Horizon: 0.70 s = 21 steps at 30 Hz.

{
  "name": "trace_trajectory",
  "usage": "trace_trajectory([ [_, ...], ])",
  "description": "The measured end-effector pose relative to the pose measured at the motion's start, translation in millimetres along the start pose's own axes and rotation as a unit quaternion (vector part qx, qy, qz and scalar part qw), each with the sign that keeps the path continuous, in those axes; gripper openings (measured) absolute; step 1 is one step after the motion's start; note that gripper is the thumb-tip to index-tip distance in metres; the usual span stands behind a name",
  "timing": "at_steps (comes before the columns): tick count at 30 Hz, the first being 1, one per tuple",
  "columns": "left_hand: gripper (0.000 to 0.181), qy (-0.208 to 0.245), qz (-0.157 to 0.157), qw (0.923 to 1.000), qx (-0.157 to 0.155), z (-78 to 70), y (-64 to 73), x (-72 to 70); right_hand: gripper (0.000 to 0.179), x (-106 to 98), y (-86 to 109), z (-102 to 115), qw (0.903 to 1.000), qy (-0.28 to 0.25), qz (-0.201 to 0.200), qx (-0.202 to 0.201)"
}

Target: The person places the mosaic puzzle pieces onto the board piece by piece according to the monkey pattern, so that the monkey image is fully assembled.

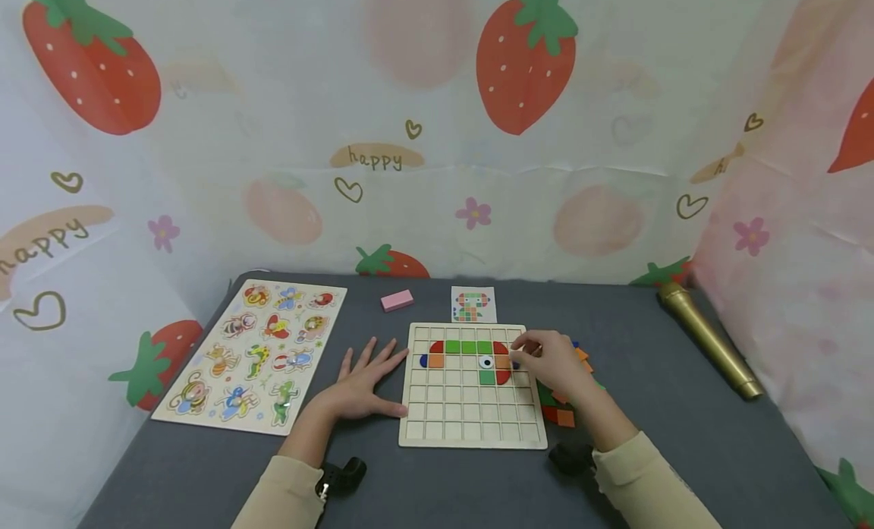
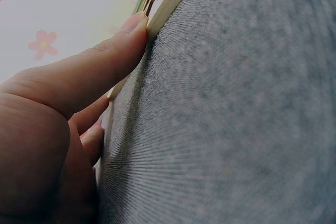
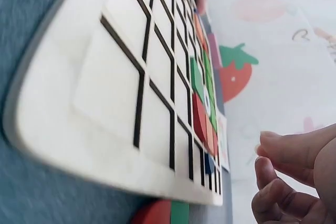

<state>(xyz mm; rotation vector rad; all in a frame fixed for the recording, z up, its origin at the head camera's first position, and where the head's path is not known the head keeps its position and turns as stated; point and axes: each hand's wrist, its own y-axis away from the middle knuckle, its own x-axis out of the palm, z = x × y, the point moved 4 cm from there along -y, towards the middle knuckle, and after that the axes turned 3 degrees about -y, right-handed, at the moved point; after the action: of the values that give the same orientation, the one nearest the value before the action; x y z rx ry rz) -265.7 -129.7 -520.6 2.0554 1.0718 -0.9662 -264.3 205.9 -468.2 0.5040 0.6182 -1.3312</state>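
The right hand (image 1: 554,366) is partly hiding coloured pieces (image 1: 565,418), with fingers bent narrow, and whether they are holding anything I cannot tell, while the left hand (image 1: 356,391) is touching, fingers spread wide, the grid board (image 1: 471,411), lying at lower centre on grey cloth (image 1: 444,491) before a strawberry-printed backdrop (image 1: 287,96).

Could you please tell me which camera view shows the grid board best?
The head view: it shows nearly the whole grid board from above, the right hand covering only a little. The right wrist view shows much of it, but at a steep slant; the left wrist view shows just part of one side.
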Motion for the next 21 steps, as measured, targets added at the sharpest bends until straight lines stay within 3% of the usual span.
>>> trace_trajectory([
  [21,0.104,0.005,0.000,1.0000,0.004,-0.8,1.6,-0.2,0.034,-26,-10.0,-46,0.9971,0.045,-0.006,0.061],
])
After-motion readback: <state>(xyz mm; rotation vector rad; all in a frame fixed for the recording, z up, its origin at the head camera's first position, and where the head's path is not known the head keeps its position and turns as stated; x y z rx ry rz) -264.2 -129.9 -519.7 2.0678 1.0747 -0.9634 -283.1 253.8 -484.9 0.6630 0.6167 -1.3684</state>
